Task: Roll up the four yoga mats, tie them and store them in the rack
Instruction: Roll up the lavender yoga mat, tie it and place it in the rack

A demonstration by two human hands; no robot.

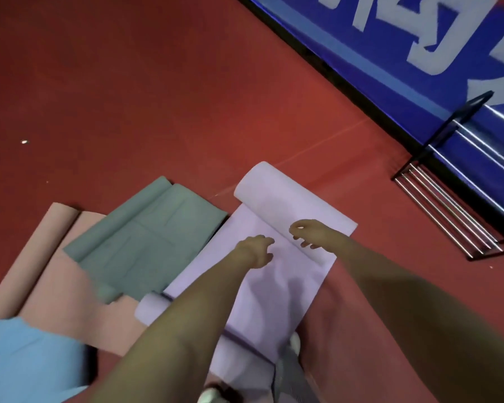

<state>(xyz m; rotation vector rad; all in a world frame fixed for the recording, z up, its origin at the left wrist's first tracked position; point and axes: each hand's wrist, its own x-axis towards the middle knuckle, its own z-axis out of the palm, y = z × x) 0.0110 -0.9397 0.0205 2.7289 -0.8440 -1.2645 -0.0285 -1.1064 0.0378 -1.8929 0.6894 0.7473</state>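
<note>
Two hands on lilac mat (277, 196): left hand (255, 251) open, right hand (308, 234) grip unclear; rack (448, 205) cut off.

Red sports floor (157, 82), matt and uniform, across most of the view. Darker toward the upper left, brighter near the centre. Crossed by a faint pale line (326, 141), running diagonally toward the upper right. Carries a small white speck (24, 141) at the left. Bounded at the upper right by a blue panel (384, 71), set diagonally, with a black strip (332, 70) along its lower edge. Bears large white characters (437, 33), cut off by the frame edge.
</note>
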